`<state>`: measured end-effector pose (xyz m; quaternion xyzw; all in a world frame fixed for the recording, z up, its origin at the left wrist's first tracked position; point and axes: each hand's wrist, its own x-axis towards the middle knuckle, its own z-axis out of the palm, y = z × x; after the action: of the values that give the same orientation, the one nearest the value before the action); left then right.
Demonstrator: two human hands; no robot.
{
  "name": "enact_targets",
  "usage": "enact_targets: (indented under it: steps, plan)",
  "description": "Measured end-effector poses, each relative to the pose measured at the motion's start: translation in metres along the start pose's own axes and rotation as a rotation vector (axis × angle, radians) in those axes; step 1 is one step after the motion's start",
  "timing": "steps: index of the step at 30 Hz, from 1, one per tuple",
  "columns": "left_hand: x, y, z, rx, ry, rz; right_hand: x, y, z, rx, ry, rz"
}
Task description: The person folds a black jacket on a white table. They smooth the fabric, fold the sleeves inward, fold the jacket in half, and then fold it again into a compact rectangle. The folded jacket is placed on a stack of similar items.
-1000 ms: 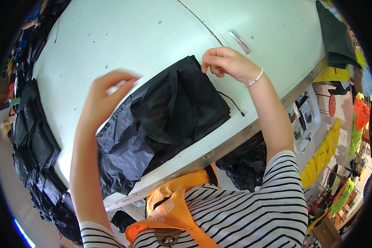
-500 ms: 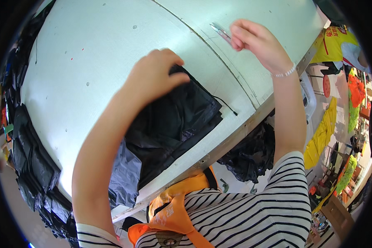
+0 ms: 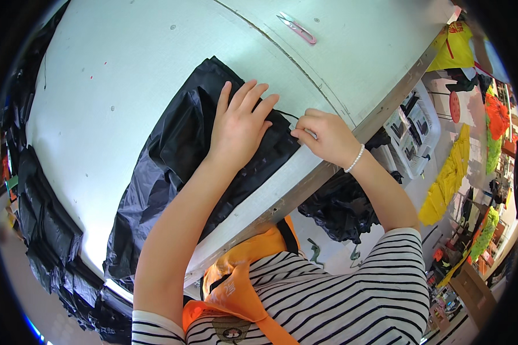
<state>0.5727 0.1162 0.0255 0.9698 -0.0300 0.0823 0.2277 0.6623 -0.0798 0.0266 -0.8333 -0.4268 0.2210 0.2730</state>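
1. A black cloth (image 3: 172,167) lay on the white counter (image 3: 115,69). It was crumpled and shiny.
2. The cloth's long side ran from the top middle of the counter down toward the lower left edge. Its low end hung over that edge.
3. The left hand (image 3: 239,123) lay flat and open on the upper part of the cloth. Its fingers (image 3: 253,98) were spread and pointed up and away from the person.
4. The right hand (image 3: 322,135) sat just beside the left one, at the cloth's right edge. It was closed in a pinch on that edge. I could not tell if it held a thread too.
5. A thin dark thread (image 3: 290,115) showed between the two hands.
6. Both hands were at the same end of the cloth. Most of the cloth lay down and to the left of them, so the left hand was nearer to it.
7. Pink snips (image 3: 296,27) lay well apart, up past the right hand, beyond a seam in the counter.
8. More black cloth (image 3: 339,207) hung under the counter edge, near the right arm.
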Motion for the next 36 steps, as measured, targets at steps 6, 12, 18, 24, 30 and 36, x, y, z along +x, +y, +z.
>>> enact_targets:
  steps: [6,12,18,24,30,36]
  plan:
    - [-0.018,-0.009,0.033,0.24,-0.163,0.032,0.01,-0.006,0.026,0.941,0.253,0.082]
    - [-0.021,-0.019,0.051,0.201,-0.25,0.004,0.034,0.013,0.059,1.105,0.362,0.271]
    - [-0.024,-0.021,0.059,0.213,-0.256,-0.009,0.044,0.016,0.052,1.353,0.221,0.55]
    - [-0.025,-0.024,0.063,0.195,-0.219,-0.008,0.042,0.013,0.046,1.261,0.128,0.609]
    - [-0.025,-0.026,0.063,0.201,-0.225,-0.035,-0.015,-0.002,0.022,0.978,0.025,0.657]
    - [-0.025,-0.026,0.062,0.205,-0.245,-0.049,-0.205,0.007,0.096,1.34,-0.016,0.914]
